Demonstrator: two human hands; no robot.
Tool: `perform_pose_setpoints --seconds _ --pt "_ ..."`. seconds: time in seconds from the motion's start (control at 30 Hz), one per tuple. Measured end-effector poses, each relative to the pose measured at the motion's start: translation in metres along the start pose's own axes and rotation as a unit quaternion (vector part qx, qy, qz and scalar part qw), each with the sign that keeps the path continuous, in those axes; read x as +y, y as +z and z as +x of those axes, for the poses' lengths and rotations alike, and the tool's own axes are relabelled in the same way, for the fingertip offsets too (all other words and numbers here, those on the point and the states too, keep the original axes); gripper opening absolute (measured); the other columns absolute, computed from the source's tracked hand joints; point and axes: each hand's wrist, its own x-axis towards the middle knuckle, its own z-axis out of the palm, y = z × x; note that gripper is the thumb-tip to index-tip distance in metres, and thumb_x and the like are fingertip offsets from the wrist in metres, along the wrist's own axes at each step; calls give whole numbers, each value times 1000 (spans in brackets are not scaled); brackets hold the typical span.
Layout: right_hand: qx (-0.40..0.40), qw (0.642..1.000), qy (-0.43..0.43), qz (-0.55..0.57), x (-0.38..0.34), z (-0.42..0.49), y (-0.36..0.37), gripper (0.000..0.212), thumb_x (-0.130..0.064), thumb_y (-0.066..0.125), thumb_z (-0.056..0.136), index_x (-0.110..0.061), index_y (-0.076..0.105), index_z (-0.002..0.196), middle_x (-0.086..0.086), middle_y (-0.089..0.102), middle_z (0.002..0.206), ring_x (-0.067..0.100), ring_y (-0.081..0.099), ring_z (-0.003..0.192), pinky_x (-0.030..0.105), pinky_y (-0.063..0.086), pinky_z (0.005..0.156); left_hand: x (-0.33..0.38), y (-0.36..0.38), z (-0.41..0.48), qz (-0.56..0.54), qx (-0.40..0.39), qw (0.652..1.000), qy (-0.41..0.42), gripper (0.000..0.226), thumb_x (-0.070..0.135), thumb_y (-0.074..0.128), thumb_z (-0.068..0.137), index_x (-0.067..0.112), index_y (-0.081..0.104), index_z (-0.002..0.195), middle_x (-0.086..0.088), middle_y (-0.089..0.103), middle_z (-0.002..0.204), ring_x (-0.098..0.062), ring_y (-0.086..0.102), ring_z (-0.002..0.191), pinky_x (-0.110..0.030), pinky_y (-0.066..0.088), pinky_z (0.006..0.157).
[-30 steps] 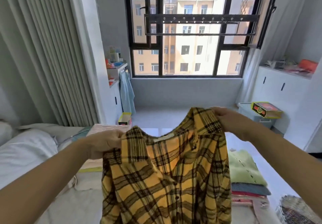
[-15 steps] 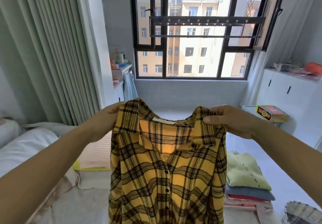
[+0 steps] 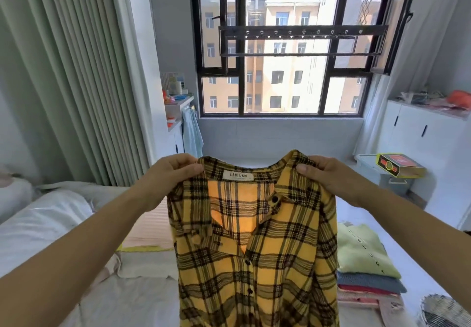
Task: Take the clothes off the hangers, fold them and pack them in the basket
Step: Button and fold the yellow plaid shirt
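- My left hand (image 3: 175, 171) pinches the yellow plaid shirt (image 3: 254, 245) at its left shoulder, forearm stretched forward
- My right hand (image 3: 323, 174) grips its right shoulder, thumb on top, level with the left

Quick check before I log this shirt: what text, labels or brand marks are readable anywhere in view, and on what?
"LAN LAN": neck label inside the collar of the yellow plaid shirt.
Smaller line under it on the same label: too small to read.
Dark letters down the folded light green sweater: too blurred to read.
Red and yellow box by the cabinet: printing unreadable.
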Motion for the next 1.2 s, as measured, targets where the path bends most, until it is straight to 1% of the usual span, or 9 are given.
perform_pose_setpoints --seconds 0.17,0.33,0.43,0.57,0.67,0.77,0.87,1.03,1.2 --pt "58 996 -48 57 -14 1 -9 74 -76 76 29 -29 73 87 -2 74 91 13 71 83 20 56 69 12 15 4 -18 106 986 132 15 24 50 91 16 59 81 -1 64 73 -13 60 68 -27 49 68" --pt "77 995 -31 -51 -1 -5 2 56 -77 60 60 -32 65 93 -2 72 92 17 67 89 41 53 86 1 15 -1 256 131 943 169 17 27 48 95 16 54 85 -2 54 57 -13 50 53 -24 37 53" --pt "159 984 -45 -64 10 -4 13 13 -38 49 92 -29 59 91 -3 66 92 20 62 92 45 48 90 -2 13 -7 113 75 982 129 14 31 58 89 19 57 80 1 61 62 -16 57 60 -29 44 60" --pt "159 979 -22 -125 4 -7 18 15 -35 45 95 -25 56 94 -7 60 88 21 59 95 35 44 81 -3 7 -11 92 -80 992 39 57 64 81 42 22 64 76 -6 62 76 -21 59 71 -30 47 67" --pt "244 960 -104 -93 -14 -15 11 35 -48 44 89 -15 55 91 -4 58 82 4 55 75 25 41 66 10 -4 -16 -17 -114 991 67 48 47 86 48 21 67 84 -5 68 82 -19 66 75 -24 54 64" --pt "226 968 -56 -91 -1 -16 18 28 -37 45 95 -13 59 101 2 62 91 12 58 85 27 38 70 -17 8 -29 108 -170 980 4 32 48 79 57 28 73 80 2 71 84 -11 67 80 -19 51 69" --pt "189 976 20 -104 12 -14 21 18 -33 47 95 -22 60 90 3 63 93 23 58 91 29 41 72 -23 10 -26 126 -83 989 -10 37 58 79 53 25 66 65 5 59 64 -11 56 62 -25 40 59" --pt "250 959 -99 -89 -35 -7 -1 14 -37 48 93 -27 57 89 2 62 95 19 55 90 32 42 79 31 1 -5 3 53 994 94 24 32 65 78 14 51 71 5 55 56 -10 55 52 -26 47 57" --pt "183 974 1 -130 15 -10 20 17 -25 47 96 -19 58 87 1 60 87 18 53 90 30 35 68 -22 16 -3 225 41 973 31 33 31 60 88 8 46 68 -5 41 62 -14 43 57 -25 31 56"
